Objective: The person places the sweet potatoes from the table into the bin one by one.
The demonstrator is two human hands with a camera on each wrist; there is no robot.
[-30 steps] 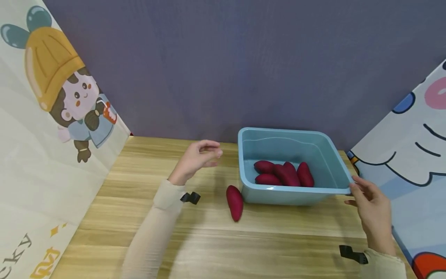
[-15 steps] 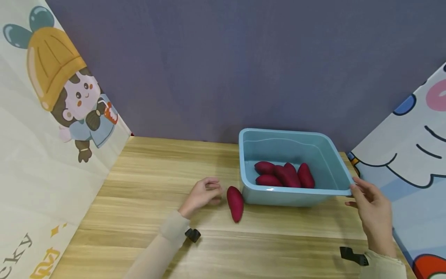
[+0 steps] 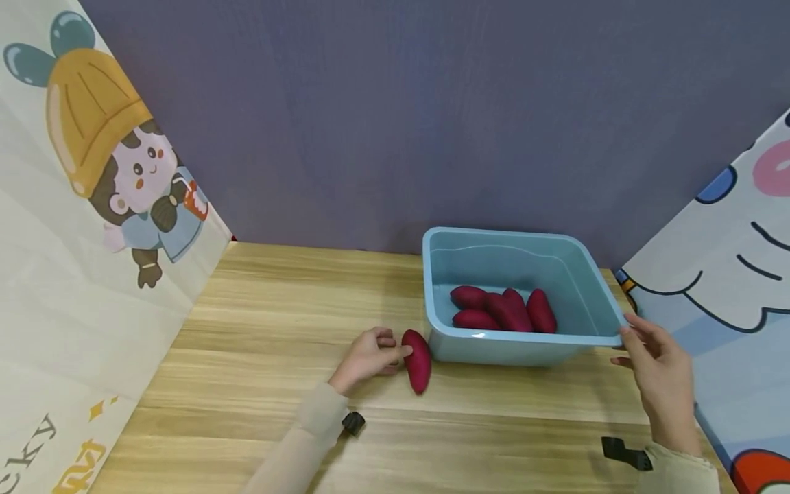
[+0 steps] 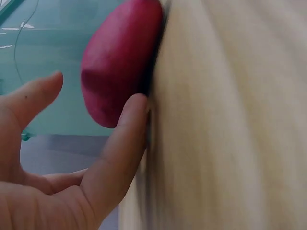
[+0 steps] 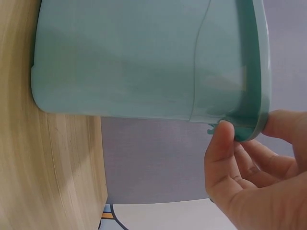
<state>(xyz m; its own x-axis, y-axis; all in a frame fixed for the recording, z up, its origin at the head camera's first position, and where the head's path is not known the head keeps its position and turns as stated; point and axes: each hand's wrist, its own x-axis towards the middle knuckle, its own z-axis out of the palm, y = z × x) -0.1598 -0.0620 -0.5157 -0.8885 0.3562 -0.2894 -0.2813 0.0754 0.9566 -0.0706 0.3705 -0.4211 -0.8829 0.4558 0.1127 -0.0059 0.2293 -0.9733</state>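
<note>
A dark red sweet potato lies on the table beside the left wall of a light blue plastic bin. My left hand is at its left side, thumb and fingers apart. In the left wrist view, a fingertip is right at the lower side of the sweet potato, low by the tabletop, and the thumb stands off to the other side. Several more sweet potatoes lie inside the bin. My right hand pinches the bin's front right rim corner, thumb above and fingers under the lip.
The wooden table runs back to a dark grey-blue wall. A cartoon-printed panel borders the left side, and another printed panel borders the right, close to my right hand. The bin stands near the back wall.
My left hand has come down and toward me from left of the bin, then right to the loose sweet potato. My right hand has kept its hold on the bin's rim.
</note>
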